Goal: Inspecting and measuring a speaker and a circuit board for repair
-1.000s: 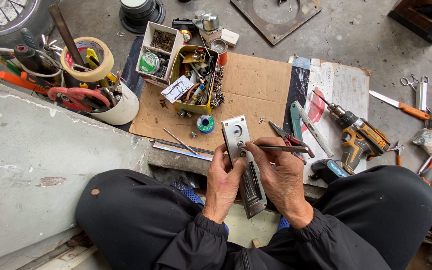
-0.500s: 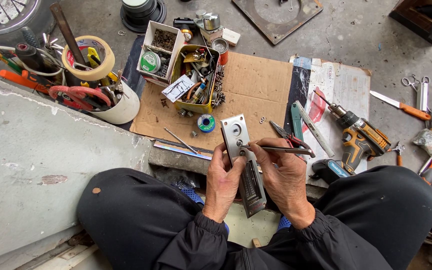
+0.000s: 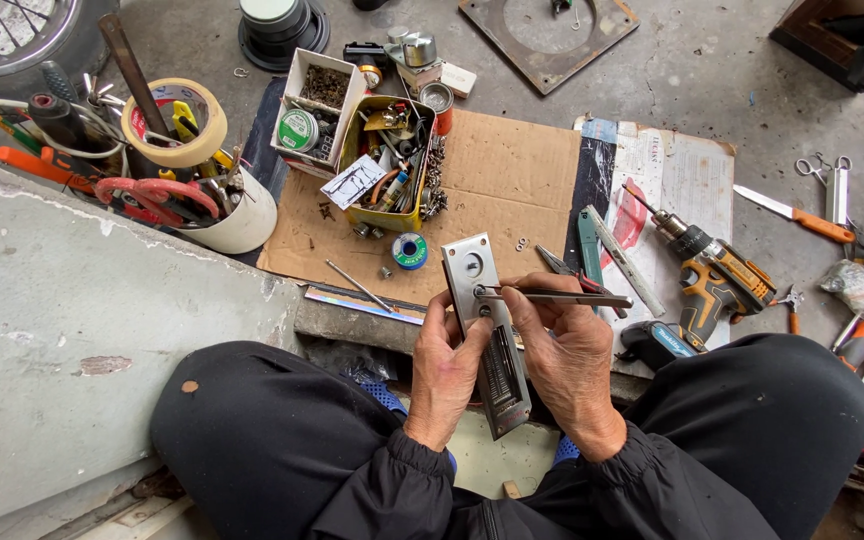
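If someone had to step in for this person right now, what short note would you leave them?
Left hand: grip on the metal lock plate, held upright between the knees.
Right hand: holds a thin metal tool, tip at the plate's upper hole.
Nearby: cordless drill on the right, yellow parts box on the cardboard ahead.
Done: plate in hand, tool placed.
Left: cannot tell how far the work at the hole has gone.

Long silver metal lock plate between both hands, before flat brown cardboard sheet; orange-black cordless drill right; white plastic tool bucket left.
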